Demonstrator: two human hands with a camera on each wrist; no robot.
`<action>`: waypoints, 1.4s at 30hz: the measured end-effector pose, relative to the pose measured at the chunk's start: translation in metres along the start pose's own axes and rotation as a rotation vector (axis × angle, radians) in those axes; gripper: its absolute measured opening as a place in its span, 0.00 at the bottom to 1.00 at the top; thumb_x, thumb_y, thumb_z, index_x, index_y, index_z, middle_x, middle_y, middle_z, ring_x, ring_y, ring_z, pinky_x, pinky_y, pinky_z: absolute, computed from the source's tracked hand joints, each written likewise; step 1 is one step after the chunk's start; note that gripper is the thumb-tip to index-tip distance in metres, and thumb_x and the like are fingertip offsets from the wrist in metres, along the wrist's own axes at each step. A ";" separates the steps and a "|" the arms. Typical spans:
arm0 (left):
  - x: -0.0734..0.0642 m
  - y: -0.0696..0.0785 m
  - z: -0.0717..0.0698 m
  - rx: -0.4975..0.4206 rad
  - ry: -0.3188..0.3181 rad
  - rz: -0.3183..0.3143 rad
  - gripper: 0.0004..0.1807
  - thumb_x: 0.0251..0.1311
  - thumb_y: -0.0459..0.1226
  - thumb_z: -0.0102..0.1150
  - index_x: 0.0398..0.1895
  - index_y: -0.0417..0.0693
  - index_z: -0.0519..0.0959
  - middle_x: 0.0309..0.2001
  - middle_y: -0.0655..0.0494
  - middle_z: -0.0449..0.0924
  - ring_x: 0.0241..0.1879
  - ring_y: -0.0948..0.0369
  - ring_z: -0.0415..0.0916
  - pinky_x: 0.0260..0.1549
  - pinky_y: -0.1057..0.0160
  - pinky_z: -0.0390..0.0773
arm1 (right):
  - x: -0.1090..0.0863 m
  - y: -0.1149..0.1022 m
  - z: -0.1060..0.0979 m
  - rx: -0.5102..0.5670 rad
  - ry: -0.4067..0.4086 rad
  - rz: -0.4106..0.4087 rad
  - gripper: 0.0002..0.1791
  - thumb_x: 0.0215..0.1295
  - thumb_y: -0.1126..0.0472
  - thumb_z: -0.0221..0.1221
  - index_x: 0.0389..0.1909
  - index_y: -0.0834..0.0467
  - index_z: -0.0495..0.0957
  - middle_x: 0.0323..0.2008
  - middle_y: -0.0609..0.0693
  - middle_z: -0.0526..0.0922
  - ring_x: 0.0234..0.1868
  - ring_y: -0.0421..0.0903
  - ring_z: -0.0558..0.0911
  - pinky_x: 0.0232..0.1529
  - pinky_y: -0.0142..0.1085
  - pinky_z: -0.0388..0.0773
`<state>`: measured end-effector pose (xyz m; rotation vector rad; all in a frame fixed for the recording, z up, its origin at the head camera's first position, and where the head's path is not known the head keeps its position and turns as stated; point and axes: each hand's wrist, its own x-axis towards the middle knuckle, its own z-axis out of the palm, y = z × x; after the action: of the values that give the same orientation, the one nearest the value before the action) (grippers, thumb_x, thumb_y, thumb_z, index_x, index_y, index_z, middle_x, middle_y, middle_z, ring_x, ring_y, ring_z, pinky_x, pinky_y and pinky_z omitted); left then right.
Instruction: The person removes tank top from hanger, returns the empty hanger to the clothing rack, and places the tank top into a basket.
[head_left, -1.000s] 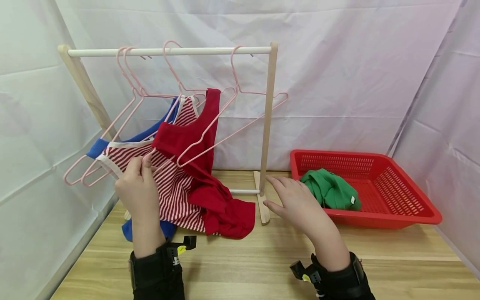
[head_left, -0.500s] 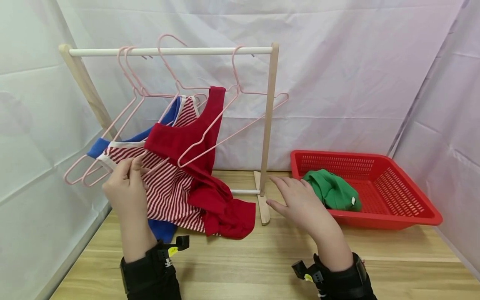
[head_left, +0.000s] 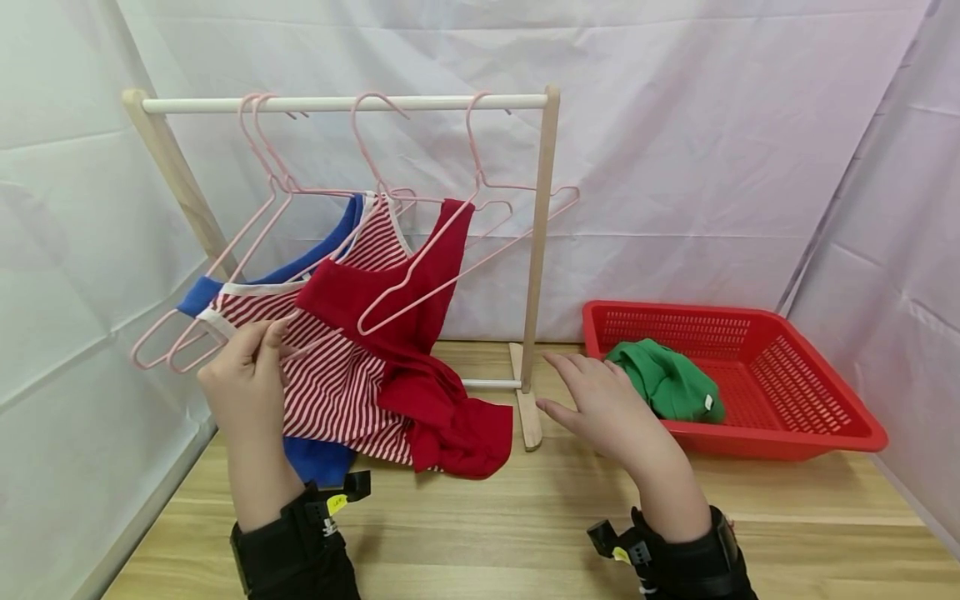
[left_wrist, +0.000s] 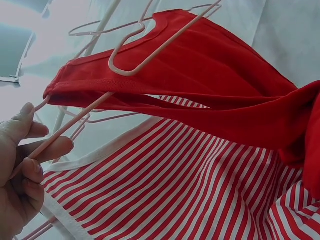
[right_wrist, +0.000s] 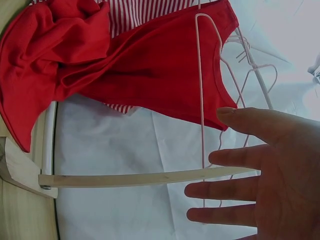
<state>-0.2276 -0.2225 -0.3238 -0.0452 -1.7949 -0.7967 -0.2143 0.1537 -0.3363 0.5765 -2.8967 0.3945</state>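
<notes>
My left hand (head_left: 243, 379) pinches the lower left end of a pink clothes hanger (head_left: 363, 142) carrying a red sleeveless top (head_left: 397, 292). In the left wrist view, the thumb and fingers (left_wrist: 34, 170) curl round the hanger wire just outside the red strap. This hanger's hook is at the rail, and its other end sticks out past the right strap. A red-and-white striped top (head_left: 337, 400) and a blue top (head_left: 322, 460) hang behind on pink hangers. Fingers spread, my right hand (head_left: 603, 408) hovers between the rack's right leg and the basket, holding nothing.
The wooden rack has a white rail (head_left: 442, 103). Toward its right end hangs a bare pink hanger (head_left: 472, 150), overlapping the red top. To the right stands a red plastic basket (head_left: 757, 442) with a green garment (head_left: 667, 382) inside. White cloth (head_left: 712, 167) encloses the table.
The held hanger's hook rose, shifted left, then came down farther right along the rail. The red top's right strap moved right and lower. My left hand shifted left; the right hand barely moved.
</notes>
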 end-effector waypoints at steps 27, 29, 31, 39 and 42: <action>-0.002 -0.037 -0.009 -0.127 -0.148 -0.515 0.16 0.62 0.47 0.63 0.41 0.44 0.88 0.16 0.58 0.70 0.08 0.67 0.64 0.11 0.75 0.66 | 0.000 0.012 -0.007 0.080 -0.030 0.034 0.38 0.65 0.45 0.62 0.70 0.59 0.64 0.61 0.60 0.73 0.60 0.59 0.73 0.59 0.56 0.68; -0.002 -0.038 -0.011 -0.138 -0.150 -0.548 0.16 0.61 0.47 0.64 0.41 0.45 0.88 0.16 0.58 0.70 0.07 0.67 0.65 0.11 0.75 0.67 | 0.000 0.013 -0.007 0.082 -0.032 0.036 0.38 0.65 0.45 0.61 0.70 0.59 0.63 0.61 0.60 0.73 0.61 0.59 0.73 0.59 0.56 0.68; -0.001 -0.039 -0.013 -0.157 -0.154 -0.577 0.15 0.61 0.46 0.65 0.41 0.45 0.88 0.17 0.57 0.70 0.07 0.66 0.65 0.11 0.75 0.67 | 0.000 0.013 -0.007 0.084 -0.032 0.038 0.38 0.65 0.45 0.61 0.70 0.59 0.63 0.61 0.60 0.73 0.60 0.59 0.73 0.59 0.56 0.68; -0.001 -0.048 -0.020 -0.321 -0.166 -0.740 0.13 0.58 0.43 0.68 0.39 0.42 0.87 0.16 0.54 0.71 0.07 0.64 0.64 0.08 0.73 0.64 | 0.001 0.017 -0.006 0.084 -0.031 0.055 0.39 0.65 0.45 0.61 0.71 0.59 0.63 0.58 0.59 0.75 0.57 0.58 0.75 0.57 0.55 0.70; 0.000 -0.052 -0.023 -0.410 -0.165 -0.810 0.12 0.56 0.40 0.69 0.38 0.41 0.87 0.16 0.52 0.71 0.06 0.62 0.63 0.07 0.73 0.63 | 0.002 0.018 -0.006 0.076 -0.016 0.050 0.39 0.65 0.45 0.62 0.71 0.59 0.62 0.61 0.60 0.73 0.60 0.59 0.73 0.59 0.56 0.68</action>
<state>-0.2295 -0.2742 -0.3460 0.3802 -1.7658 -1.7717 -0.2223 0.1713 -0.3342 0.5211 -2.9276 0.5117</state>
